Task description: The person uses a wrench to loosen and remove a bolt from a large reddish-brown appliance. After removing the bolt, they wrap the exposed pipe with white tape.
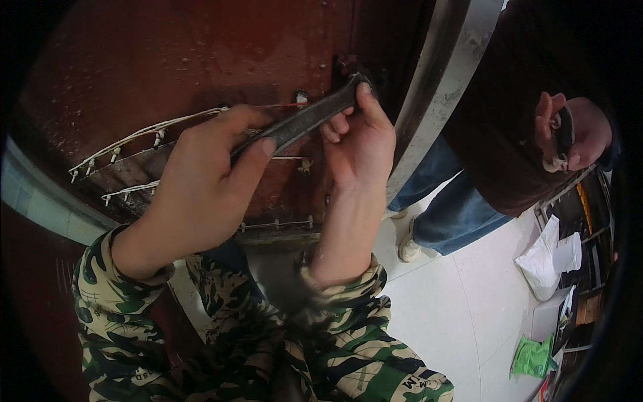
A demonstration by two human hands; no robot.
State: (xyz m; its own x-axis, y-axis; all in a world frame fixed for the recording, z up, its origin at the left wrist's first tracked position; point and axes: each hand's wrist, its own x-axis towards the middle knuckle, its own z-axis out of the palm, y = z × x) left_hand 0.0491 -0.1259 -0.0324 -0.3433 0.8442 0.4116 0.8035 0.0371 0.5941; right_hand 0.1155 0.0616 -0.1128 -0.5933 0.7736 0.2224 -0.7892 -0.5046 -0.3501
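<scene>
A dark metal wrench (305, 125) with a recessed handle slants up to the right between my hands. My left hand (207, 177) is closed round its lower end, the thumb lying along the handle. At the upper end my right hand (365, 147) holds the head, its thumb pressed on the metal and its fingers curled beneath. Just behind the wrench is a red-brown metal panel (194, 53). White wires (157, 126) run along a row of small posts on it. A bolt-like stub (301, 98) stands near the wrench; the jaw's far side is hidden.
To the right of the panel rises a grey metal post (439, 87). Beyond it stands another person in jeans (449, 208), a dark object in one hand (589, 130). A white bag (539, 261) and a green packet (532, 355) lie at the far right, beside a rack.
</scene>
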